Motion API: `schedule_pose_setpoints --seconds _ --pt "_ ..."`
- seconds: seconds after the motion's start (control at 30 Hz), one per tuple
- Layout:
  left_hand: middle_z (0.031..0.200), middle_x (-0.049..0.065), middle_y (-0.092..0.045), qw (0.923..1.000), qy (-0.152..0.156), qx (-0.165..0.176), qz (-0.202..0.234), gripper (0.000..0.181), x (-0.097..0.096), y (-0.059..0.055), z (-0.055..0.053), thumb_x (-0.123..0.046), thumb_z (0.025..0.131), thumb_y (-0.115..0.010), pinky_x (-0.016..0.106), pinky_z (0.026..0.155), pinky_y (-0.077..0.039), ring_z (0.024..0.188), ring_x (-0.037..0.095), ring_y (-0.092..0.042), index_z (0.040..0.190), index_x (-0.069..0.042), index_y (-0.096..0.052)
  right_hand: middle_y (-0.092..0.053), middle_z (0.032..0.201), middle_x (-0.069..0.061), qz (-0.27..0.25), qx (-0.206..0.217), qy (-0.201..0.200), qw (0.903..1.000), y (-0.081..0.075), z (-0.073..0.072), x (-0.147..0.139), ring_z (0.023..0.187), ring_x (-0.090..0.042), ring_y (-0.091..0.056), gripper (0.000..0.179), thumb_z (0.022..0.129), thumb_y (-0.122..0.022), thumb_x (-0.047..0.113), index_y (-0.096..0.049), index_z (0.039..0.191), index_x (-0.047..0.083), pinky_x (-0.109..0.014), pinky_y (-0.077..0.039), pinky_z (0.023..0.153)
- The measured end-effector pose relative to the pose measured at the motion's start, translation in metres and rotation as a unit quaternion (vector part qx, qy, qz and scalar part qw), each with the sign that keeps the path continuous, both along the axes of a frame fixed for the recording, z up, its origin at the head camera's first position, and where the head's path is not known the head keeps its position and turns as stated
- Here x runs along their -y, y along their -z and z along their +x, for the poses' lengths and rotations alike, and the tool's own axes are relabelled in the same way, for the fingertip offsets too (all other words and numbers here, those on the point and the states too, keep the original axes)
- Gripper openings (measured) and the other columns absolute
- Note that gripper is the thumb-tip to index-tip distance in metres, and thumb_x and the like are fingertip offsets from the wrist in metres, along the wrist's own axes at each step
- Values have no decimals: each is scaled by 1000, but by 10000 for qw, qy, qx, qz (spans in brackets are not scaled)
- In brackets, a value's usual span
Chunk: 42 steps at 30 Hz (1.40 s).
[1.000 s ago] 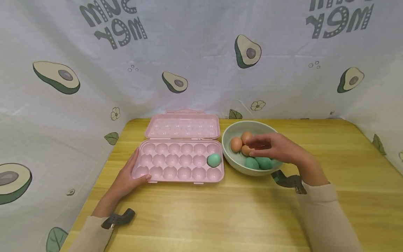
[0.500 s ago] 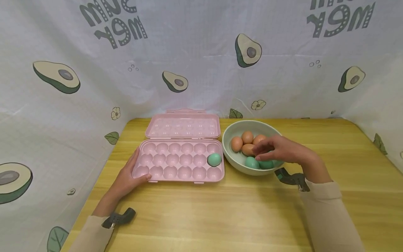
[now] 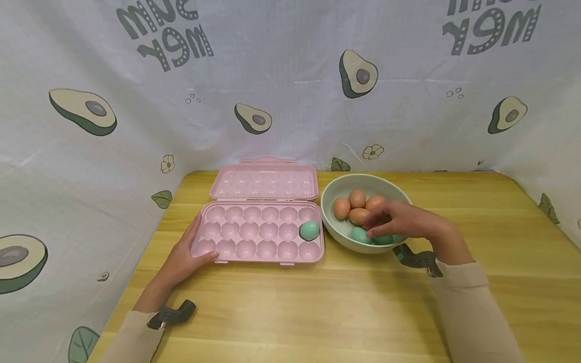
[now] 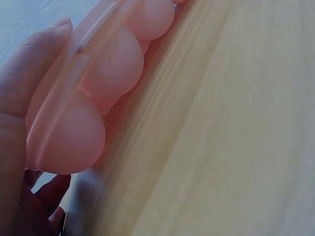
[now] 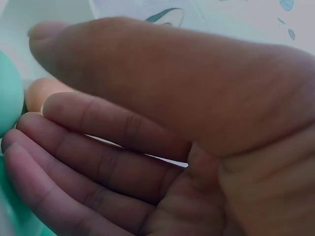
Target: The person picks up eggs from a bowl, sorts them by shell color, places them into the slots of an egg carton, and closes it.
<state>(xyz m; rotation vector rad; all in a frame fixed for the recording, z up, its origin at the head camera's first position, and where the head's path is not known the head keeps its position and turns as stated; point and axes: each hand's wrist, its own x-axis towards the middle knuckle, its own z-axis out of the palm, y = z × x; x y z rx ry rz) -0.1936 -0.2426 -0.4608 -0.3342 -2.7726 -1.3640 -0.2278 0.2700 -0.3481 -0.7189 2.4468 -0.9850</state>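
Head: mirrored "mer" (image 3: 176, 46) behind egg tray (image 3: 268, 231)

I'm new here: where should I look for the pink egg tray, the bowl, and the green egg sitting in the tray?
Pink egg tray (image 3: 249, 231): head view, a cup in its middle row.
Bowl (image 3: 336, 190): head view, its inner wall.
Green egg (image 3: 309, 230): head view, middle of its upper surface.

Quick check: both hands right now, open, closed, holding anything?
Left hand: closed on the tray, at its left end.
Right hand: open at a green egg in the bowl, no grip visible.
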Motion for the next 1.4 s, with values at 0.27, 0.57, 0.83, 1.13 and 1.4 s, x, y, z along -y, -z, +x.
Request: schedule_pose_setpoints --seconds 0.27,0.57,0.83,1.13,1.4 --pt "161 13 -12 10000 -19 31 -39 108 -1 0 2 -33 76 -80 64 110 -17 144 41 -16 157 -21 -9 -63 90 -4 -121 -289 -388 9988 8 -3 10 83 -14 -58 25 83 -77 23 -68 97 4 -26 -51 77" --pt "161 13 -13 10000 -25 42 -32 108 -1 1 2 -34 76 -80 64 110 -18 144 41 -16 157 -24 -9 -51 76 5 -114 -585 -861 9945 15 -7 17 76 -9 -56 15 85 -74 21 -62 81 14 -22 -48 72" --pt "161 12 -12 10000 -24 33 -52 107 -1 1 1 -34 77 -79 64 110 -18 144 40 -16 157 -24 -8 -68 104 1 102 -695 -662 9953 20 -7 20 96 -15 -64 31 86 -74 26 -69 110 8 -32 -52 86" --pt "161 12 -12 10000 -29 20 -61 108 0 2 1 -34 77 -79 64 110 -17 144 41 -16 157 -23 -8 -65 101 0 -33 -820 -717 9940 26 -9 27 92 -16 -61 24 89 -71 20 -69 109 8 -31 -51 85" --pt "161 12 -13 10000 -51 26 -74 107 0 1 1 -34 77 -79 64 110 -18 143 40 -17 157 -24 -9 -65 93 0 -84 -1114 -693 9913 30 -10 34 83 -18 -59 16 88 -70 16 -69 102 9 -32 -51 77"
